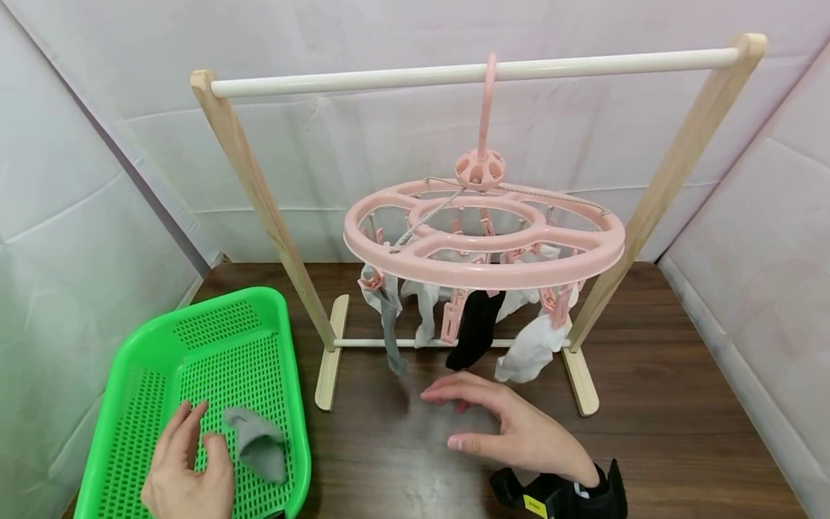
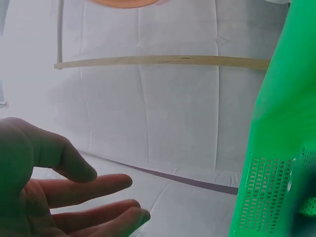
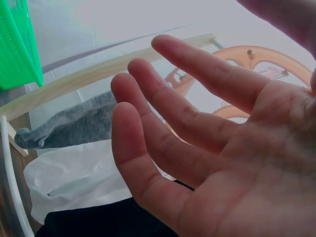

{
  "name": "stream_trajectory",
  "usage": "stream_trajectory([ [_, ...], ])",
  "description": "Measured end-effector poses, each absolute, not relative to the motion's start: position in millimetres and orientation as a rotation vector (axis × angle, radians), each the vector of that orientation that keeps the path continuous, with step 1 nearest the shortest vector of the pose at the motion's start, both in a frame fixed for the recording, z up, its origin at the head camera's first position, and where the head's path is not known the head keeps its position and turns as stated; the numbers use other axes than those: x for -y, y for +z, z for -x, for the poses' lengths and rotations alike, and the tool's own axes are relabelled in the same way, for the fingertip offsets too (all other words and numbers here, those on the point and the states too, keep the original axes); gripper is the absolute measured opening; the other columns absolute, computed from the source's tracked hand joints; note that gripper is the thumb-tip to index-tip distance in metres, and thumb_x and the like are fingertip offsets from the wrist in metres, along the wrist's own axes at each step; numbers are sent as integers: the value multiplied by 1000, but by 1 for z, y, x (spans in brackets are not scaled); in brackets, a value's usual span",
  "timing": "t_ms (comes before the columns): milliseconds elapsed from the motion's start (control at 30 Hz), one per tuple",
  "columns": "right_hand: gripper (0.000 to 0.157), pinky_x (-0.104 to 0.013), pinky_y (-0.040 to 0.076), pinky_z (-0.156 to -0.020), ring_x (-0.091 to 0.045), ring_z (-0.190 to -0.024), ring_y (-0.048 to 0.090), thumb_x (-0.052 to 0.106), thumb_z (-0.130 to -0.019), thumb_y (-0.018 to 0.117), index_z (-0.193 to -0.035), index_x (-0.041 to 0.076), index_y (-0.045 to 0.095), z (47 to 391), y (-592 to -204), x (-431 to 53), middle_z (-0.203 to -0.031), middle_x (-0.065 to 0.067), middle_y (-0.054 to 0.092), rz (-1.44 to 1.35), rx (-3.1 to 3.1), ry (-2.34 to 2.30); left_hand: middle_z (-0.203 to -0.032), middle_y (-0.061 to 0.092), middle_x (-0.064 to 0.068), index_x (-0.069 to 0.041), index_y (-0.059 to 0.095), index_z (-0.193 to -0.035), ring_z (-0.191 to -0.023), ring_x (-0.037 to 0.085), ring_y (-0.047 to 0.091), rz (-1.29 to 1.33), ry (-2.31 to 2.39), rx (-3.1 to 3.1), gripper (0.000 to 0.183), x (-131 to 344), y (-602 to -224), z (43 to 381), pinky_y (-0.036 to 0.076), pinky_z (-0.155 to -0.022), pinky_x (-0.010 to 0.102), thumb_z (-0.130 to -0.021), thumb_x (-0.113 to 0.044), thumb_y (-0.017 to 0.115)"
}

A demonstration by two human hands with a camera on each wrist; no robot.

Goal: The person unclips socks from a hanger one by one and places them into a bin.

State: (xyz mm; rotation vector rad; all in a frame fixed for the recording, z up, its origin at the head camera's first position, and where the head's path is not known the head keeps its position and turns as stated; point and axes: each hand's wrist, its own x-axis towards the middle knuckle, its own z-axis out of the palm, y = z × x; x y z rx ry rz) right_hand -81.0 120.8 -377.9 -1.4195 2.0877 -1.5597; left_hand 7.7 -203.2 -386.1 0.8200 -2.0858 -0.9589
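Observation:
My left hand [image 1: 191, 461] hovers over the green basket [image 1: 295, 404], fingers loosely bent and holding nothing. Just right of it, a grey sock [image 1: 259, 443] lies crumpled on the basket's floor. My right hand [image 1: 512, 425] is in front of the hanging socks, its fingers relaxed with nothing in them. Above it hangs a pink round clip hanger [image 1: 483, 274]. Pink pegs on it hold a grey sock [image 1: 391, 324], a black sock [image 1: 476, 331] and several white socks, one a white sock [image 1: 532, 349] at the right. In the right wrist view the fingers overlap part of the grey sock [image 3: 74, 123].
A wooden rack with a white top bar [image 1: 389, 78] carries the hanger by its hook [image 1: 486, 108]. The rack's feet [image 1: 580, 382] stand on the dark wood table [image 1: 681, 432]. White sheets [image 1: 746, 216] enclose the back and sides.

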Motion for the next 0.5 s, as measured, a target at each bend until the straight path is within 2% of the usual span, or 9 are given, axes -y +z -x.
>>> stream_trajectory([
  [233,46,-32,46,-88,-18,-111,53,2,-91,65,-135,10,54,79,-376,-124,-130,-6,54,1415,-2075,-1559,-124,61,21,4,68,-115,-103,44,60,-759,-932,2096,33,202,-387,-7,41,-90,12,-91,3,46],
  [333,46,-31,46,-89,-19,-112,53,1,-91,65,-135,9,54,78,-374,-127,-131,-5,54,1373,-2076,-1566,-120,63,21,3,70,-113,-94,9,65,-759,-892,2116,31,200,-386,-8,39,-84,4,-91,3,47],
  [400,45,-31,46,-90,-18,-112,53,0,-91,64,-134,10,55,78,-372,-129,-131,-4,54,1312,-2084,-1577,-118,64,20,3,70,-111,-86,-12,54,-757,-873,2125,31,200,-384,-8,36,-79,1,-91,2,47],
  [433,45,-31,46,-90,-18,-111,53,-1,-91,63,-134,10,56,78,-371,-130,-131,-4,55,1296,-2092,-1583,-117,65,20,2,71,-111,-84,-19,47,-759,-865,2132,30,199,-384,-8,35,-77,0,-91,2,47],
  [467,44,-31,46,-90,-19,-111,53,-1,-91,63,-133,9,56,78,-371,-131,-130,-4,55,1284,-2099,-1591,-116,65,21,3,70,-111,-83,-19,46,-750,-870,2134,30,199,-383,-8,35,-76,-1,-91,2,47],
  [500,44,-31,45,-90,-18,-111,53,-2,-91,63,-133,10,56,78,-370,-133,-130,-5,56,1253,-2109,-1598,-116,65,21,4,70,-110,-85,-13,53,-738,-873,2138,29,198,-382,-9,35,-77,-1,-92,2,47],
])
